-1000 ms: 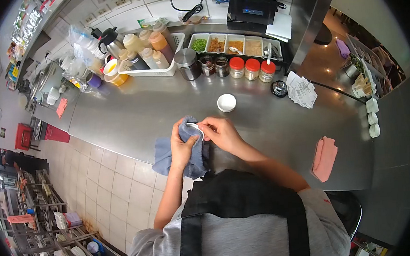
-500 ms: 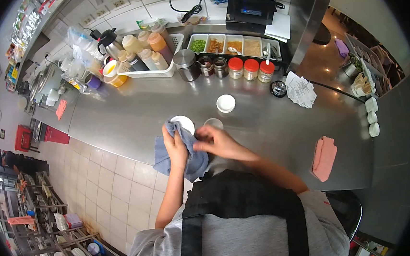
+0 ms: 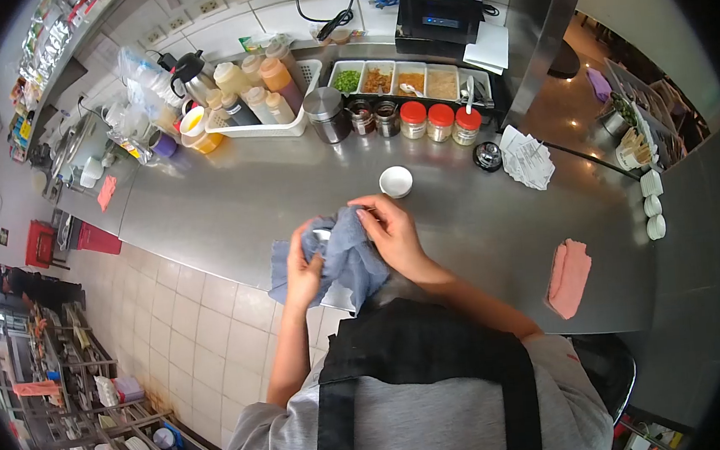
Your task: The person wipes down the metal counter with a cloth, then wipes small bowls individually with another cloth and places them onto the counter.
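Note:
A blue-grey cloth (image 3: 350, 255) is bunched up between my two hands over the front edge of the steel counter. My left hand (image 3: 302, 263) is closed on its left side. A small piece of a white dish (image 3: 322, 235) shows in the folds beside the fingers; the rest of the dish is covered. My right hand (image 3: 395, 235) pinches the upper right part of the cloth between thumb and fingers. Just beyond it on the counter stands a small white bowl (image 3: 395, 181), upright and touched by neither hand.
Along the back are a white basket (image 3: 264, 131) of sauce bottles, red-lidded jars (image 3: 413, 120), a topping tray (image 3: 411, 73) and a black printer (image 3: 440, 11). Crumpled receipts (image 3: 527, 158) and a folded pink cloth (image 3: 569, 279) lie to the right. Racks (image 3: 77, 391) stand lower left.
My right hand, which was apart from the cloth, has moved up and taken hold of it. The cloth now covers most of the white dish. A small bowl near my right hand no longer shows.

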Available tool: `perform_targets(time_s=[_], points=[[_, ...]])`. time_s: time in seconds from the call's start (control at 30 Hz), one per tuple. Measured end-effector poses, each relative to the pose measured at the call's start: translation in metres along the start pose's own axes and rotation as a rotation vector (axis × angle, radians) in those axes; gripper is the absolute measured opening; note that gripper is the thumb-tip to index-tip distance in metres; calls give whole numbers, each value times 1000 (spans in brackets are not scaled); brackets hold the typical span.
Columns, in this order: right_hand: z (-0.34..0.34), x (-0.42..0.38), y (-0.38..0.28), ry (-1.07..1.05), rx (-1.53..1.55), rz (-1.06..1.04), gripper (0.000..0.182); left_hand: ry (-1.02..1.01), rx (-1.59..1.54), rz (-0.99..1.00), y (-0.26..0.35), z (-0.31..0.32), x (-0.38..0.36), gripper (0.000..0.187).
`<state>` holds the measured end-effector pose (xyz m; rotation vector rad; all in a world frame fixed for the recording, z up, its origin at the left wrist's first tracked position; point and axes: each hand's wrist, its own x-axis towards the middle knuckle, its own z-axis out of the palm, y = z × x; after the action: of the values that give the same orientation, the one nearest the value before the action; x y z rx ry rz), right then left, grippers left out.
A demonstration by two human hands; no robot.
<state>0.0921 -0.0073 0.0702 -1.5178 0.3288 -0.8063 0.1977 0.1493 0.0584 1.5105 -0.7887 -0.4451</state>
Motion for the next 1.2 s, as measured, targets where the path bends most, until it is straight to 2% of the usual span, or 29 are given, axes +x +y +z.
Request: perform_targets(time_s=[0.03,0.1,0.13,0.23,0.3,0.33,0.4,0.5,0.6,0.7,0.8,0.9,0.93,1.03,1.2], points=[[5,0,0,-69,31,15,19,-13,-18,-59,-2,6,-4,49],[15,-1,-8,-213,95,42,23,98,20,-87,-20,13,-6,35],[17,-3,3,-237,-24,-90,25,144,106,-62,-24,12,-7,29],[17,-9,-9,-288,-193,-59,30,248,350,-28,-6,16,-7,15],[19,-12,-7,-276,-373,-142,27,262,499,-67,2,23,-10,12],[20,-14,-7,-275,-447,-156,24,302,515,26,1,26,-10,11],[21,-14,-12,-279,-562,-148,21,321,546,-1,2,27,-11,11],[21,-10,-22,-392,-768,50,21,341,560,-9,6,30,-12,13],[21,-6,-27,-407,-727,182,21,363,558,35,10,34,-11,18],[28,-10,4,-184,-228,-84,24,364,518,84,7,38,-9,28],[23,-3,12,-187,-136,-101,27,295,444,164,9,40,-6,39],[11,0,7,-216,-328,-7,29,185,414,216,7,36,-7,48],[10,-2,3,-192,-456,-131,26,147,412,227,6,34,-6,50],[13,-2,-3,-249,-676,-157,24,186,383,79,11,37,-7,46],[17,-6,-10,-358,-789,18,26,257,651,165,4,30,1,31]])
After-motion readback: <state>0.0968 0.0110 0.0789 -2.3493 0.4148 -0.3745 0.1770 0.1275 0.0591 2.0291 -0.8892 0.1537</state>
